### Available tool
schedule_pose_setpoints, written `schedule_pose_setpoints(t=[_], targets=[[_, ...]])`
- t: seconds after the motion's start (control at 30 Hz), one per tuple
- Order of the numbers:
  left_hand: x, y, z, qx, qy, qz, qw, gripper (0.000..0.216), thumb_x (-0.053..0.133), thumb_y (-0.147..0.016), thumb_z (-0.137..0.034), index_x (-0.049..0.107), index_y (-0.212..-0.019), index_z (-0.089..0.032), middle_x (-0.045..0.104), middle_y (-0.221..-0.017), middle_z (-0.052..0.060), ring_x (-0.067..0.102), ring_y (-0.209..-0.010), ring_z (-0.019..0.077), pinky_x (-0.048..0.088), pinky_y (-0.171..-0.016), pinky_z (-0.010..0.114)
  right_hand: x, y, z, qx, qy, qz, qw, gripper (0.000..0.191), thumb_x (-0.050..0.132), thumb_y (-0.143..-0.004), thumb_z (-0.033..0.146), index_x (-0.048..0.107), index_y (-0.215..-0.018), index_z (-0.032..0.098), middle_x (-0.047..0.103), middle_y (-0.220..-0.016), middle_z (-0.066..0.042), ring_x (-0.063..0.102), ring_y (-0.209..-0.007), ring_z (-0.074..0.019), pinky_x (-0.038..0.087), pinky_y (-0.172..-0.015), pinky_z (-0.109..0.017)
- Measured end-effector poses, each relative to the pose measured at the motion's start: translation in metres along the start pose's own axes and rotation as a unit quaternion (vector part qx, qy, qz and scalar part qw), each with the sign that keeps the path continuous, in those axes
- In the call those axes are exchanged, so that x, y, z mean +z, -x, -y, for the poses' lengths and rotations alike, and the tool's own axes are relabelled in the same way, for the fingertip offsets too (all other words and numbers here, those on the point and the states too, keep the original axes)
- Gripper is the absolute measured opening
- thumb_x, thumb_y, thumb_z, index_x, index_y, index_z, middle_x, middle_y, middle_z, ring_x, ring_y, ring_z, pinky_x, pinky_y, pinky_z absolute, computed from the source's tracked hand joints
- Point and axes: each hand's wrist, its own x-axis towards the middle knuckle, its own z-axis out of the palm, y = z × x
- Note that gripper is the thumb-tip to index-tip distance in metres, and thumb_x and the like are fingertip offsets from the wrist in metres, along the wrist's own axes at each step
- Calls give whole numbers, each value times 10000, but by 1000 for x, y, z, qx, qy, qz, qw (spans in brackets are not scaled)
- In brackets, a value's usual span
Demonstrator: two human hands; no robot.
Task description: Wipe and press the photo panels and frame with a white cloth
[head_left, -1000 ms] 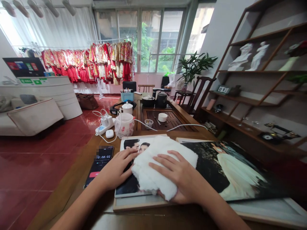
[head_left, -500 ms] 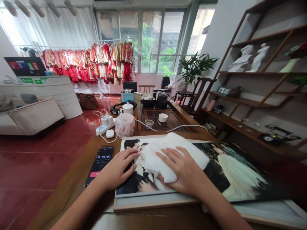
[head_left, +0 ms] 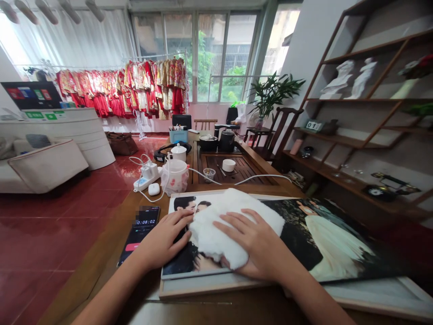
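A large open photo album [head_left: 324, 239] lies on the wooden table [head_left: 108, 253] in front of me. My right hand [head_left: 253, 241] presses a fluffy white cloth [head_left: 223, 225] flat onto the album's left page, fingers spread over the cloth and thumb tucked under its near edge. My left hand [head_left: 164, 241] rests flat on the left edge of that page, fingers stretched out and touching the cloth's side. The cloth covers part of the printed couple.
A phone [head_left: 140, 232] showing a timer lies left of the album. Behind stand a floral teapot [head_left: 176, 176], a power strip with cables [head_left: 147, 174], earbuds case [head_left: 154, 189] and a tea tray [head_left: 237, 169] with kettles. Shelving [head_left: 365, 135] runs along the right.
My right hand pushed the cloth away and to the right across the page, then drew it back toward me and left. The left hand stayed put.
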Motion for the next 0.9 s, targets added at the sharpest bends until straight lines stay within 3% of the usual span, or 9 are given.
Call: schedule_pose_setpoints(t=[0.1, 0.2, 0.57, 0.9], targets=[[-1, -1, -2, 0, -2, -2, 1000, 408, 396, -979, -285, 407, -1387, -283, 426, -1443, 29, 380, -1328, 221, 327, -1113, 416, 0, -1, -5, 63, 19, -26, 998, 618, 534, -824, 514, 451, -1370, 237, 553, -1309, -123, 494, -1187, -296, 271, -1025, -523], [-2, -1, -2, 0, -3, 0, 1000, 417, 401, -977, -286, 396, -1394, -291, 423, -1444, 24, 378, -1330, 217, 332, -1111, 408, 1, -2, -7, 72, 27, -31, 997, 621, 524, -831, 523, 453, -1369, 221, 558, -1299, -131, 491, -1186, -305, 270, -1023, -530], [0, 0, 2, 9, 6, 7, 1000, 535, 494, -901, -203, 374, -1414, -297, 400, -1462, 30, 375, -1331, 228, 338, -1106, 411, -3, 1, 7, -102, -42, 54, 992, 719, 548, -787, 479, 330, -1440, 272, 441, -1437, -88, 424, -1271, -287, 116, -1078, -533], [-1, 0, -1, 3, -7, -11, 1000, 397, 418, -970, -279, 430, -1366, -276, 438, -1433, 32, 397, -1318, 214, 347, -1106, 399, -7, -1, -2, 58, 4, -12, 998, 669, 549, -808, 518, 409, -1400, 241, 524, -1338, -122, 463, -1216, -302, 240, -1036, -528]])
